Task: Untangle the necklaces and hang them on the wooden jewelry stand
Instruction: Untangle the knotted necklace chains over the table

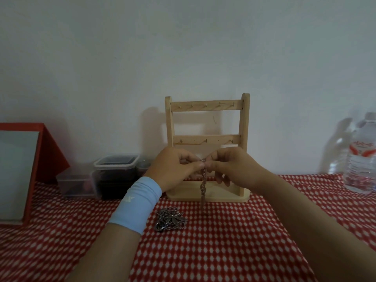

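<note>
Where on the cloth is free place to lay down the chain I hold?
Bare cloth lies right of the silver necklace pile, before the wooden stand; more lies between stand and water bottle. Left is crowded: plastic boxes and red box. Both hands, left hand and right hand, pinch the chain.

You sit in what looks like a home, at a table set against a plain pale wall [183, 47]. A red tablecloth [213, 241] with white diamond spots covers the table, a household cloth and no bench surface. Along its far edge stand clear plastic storage boxes [116, 176], a wooden jewelry stand [207, 147] and, at the far right corner, a plastic water bottle [361, 157]. At the left edge a red-framed mirror [18, 171] leans upright, the kind kept on a dressing table.
</note>
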`<act>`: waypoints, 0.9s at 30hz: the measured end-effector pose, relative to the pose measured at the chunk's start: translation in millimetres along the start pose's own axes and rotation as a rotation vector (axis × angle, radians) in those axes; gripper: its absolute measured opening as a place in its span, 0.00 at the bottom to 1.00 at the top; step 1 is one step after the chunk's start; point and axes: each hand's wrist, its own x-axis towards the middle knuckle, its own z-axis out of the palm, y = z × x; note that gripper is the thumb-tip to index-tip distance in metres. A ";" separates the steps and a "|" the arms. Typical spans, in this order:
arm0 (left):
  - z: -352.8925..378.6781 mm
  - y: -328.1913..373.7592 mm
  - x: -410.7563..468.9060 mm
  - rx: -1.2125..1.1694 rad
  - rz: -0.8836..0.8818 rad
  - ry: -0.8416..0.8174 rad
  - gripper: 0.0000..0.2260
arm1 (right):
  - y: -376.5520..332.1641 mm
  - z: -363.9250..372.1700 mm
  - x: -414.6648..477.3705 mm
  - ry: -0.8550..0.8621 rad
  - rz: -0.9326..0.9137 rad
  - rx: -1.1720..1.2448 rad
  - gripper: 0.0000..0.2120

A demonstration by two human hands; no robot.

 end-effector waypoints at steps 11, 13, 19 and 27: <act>1.8 -1.9 2.9 0.024 -0.043 -0.097 0.11 | -3.4 11.4 -1.1 -0.117 0.078 0.027 0.08; 6.5 -1.9 2.5 -0.096 -0.079 -0.068 0.12 | -4.6 14.4 -2.3 -0.106 0.091 0.098 0.09; 12.3 1.3 4.7 -0.312 -0.176 0.033 0.11 | -3.5 8.0 -2.2 -0.065 0.045 0.214 0.08; 12.6 -5.2 6.0 -0.181 -0.143 0.009 0.15 | -1.4 9.0 0.2 -0.152 0.077 0.054 0.14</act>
